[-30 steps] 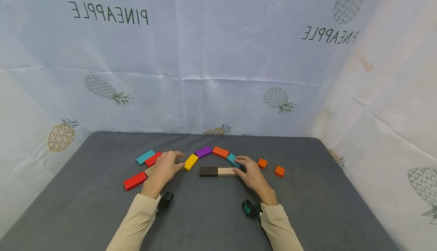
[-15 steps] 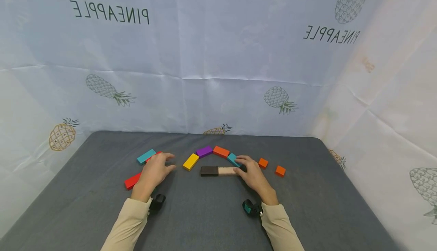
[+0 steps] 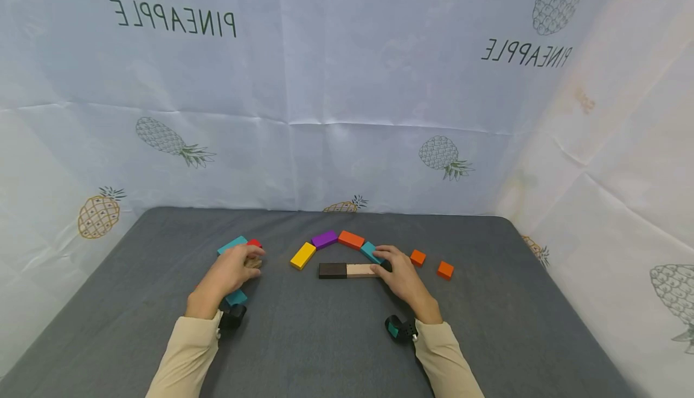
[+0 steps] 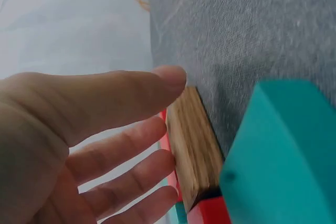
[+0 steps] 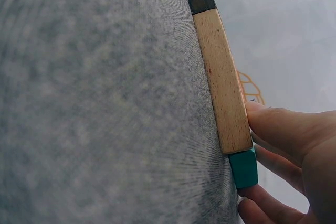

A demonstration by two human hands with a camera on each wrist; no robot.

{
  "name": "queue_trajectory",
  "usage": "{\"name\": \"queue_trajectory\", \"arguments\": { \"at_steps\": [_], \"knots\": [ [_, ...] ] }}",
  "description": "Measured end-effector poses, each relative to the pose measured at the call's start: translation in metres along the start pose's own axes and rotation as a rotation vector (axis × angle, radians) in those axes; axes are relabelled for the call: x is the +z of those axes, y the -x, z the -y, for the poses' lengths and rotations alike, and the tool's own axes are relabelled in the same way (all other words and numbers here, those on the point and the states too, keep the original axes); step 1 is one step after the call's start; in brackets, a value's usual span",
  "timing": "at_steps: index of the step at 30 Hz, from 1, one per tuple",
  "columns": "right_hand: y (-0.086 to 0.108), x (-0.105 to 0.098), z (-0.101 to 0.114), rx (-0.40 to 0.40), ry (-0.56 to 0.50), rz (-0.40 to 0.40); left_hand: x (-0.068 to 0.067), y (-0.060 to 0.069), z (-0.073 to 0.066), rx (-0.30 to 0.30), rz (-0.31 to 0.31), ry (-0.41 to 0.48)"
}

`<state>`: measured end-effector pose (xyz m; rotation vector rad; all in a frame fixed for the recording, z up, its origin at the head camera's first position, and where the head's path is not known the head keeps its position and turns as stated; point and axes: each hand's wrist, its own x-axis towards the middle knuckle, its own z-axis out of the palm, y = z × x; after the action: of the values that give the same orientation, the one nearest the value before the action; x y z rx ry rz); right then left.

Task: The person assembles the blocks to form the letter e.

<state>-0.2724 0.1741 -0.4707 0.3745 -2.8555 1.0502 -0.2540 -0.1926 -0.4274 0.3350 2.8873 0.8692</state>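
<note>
In the head view my left hand (image 3: 225, 274) is over the blocks at the left, thumb and fingers extended either side of a brown wooden block (image 4: 194, 145). Firm contact cannot be told. A teal block (image 4: 283, 156) and a red block (image 4: 210, 211) lie close by in the left wrist view. My right hand (image 3: 402, 274) stays at the right end of a straight row: a dark block (image 3: 332, 271), a light wooden block (image 5: 223, 82) and a dark green block (image 5: 244, 169). Its thumb lies along the wooden block's edge; other fingertips are by the green one.
Behind the row, yellow (image 3: 303, 256), purple (image 3: 325, 239), orange (image 3: 351, 239) and teal (image 3: 370, 251) blocks form an arc. Small orange blocks (image 3: 417, 258) lie at the right. Another teal block (image 3: 232, 244) is at the far left of the grey table (image 3: 347, 344).
My left hand has moved left, away from the yellow block, to the brown wooden block. A teal block beneath its wrist has come into sight. My right hand has stayed put.
</note>
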Motion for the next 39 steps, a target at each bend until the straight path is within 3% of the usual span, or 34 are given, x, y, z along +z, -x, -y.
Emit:
{"name": "queue_trajectory", "arguments": {
  "at_steps": [6,15,24,29,39],
  "knots": [
    [0.0,-0.001,0.0,0.0,0.002,0.002,-0.003,0.0,0.003,0.008,0.005,-0.039],
    [0.001,-0.001,0.0,-0.008,0.0,-0.004,-0.003,-0.001,0.001,-0.01,0.014,-0.022],
    [0.002,-0.001,0.001,-0.022,-0.003,-0.002,0.0,-0.004,-0.002,0.016,0.013,-0.035],
    [0.002,-0.001,-0.001,-0.023,-0.009,-0.008,0.002,-0.005,-0.005,-0.01,0.028,0.006],
    [0.002,-0.001,0.0,-0.018,-0.009,-0.01,0.005,-0.007,-0.007,-0.096,0.073,-0.065]
  ]
}}
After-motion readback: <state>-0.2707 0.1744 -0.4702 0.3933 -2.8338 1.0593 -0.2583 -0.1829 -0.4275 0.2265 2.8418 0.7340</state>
